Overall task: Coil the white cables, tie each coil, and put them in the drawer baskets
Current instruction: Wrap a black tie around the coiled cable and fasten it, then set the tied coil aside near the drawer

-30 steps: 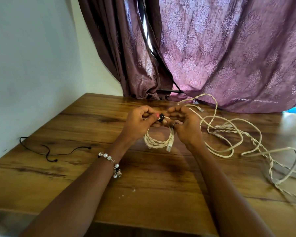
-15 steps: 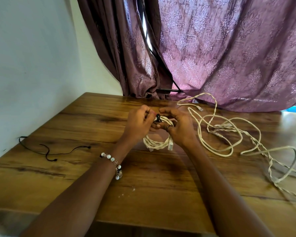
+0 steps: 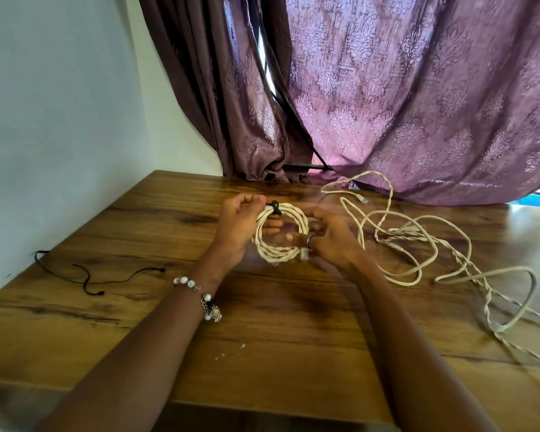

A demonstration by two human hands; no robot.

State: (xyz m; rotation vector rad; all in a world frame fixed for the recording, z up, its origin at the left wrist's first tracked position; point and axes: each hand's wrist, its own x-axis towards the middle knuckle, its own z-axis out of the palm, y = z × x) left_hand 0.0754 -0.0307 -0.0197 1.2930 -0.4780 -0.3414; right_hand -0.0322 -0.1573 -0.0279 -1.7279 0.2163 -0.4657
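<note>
The coil [image 3: 281, 235] is up in plain sight now above the bench [image 3: 287, 325], opened into a round loop with the black tie [image 3: 274, 210] cinched at its top — a moment ago both hands were bunched together over it. The left hand [image 3: 239, 227] pinches the coil by the tie, and the right hand [image 3: 332, 240] has drawn apart, fingers curled on the coil's right edge. Loose cable [image 3: 418, 241] sprawls right — a black cord [image 3: 88, 275] lies left.
</note>
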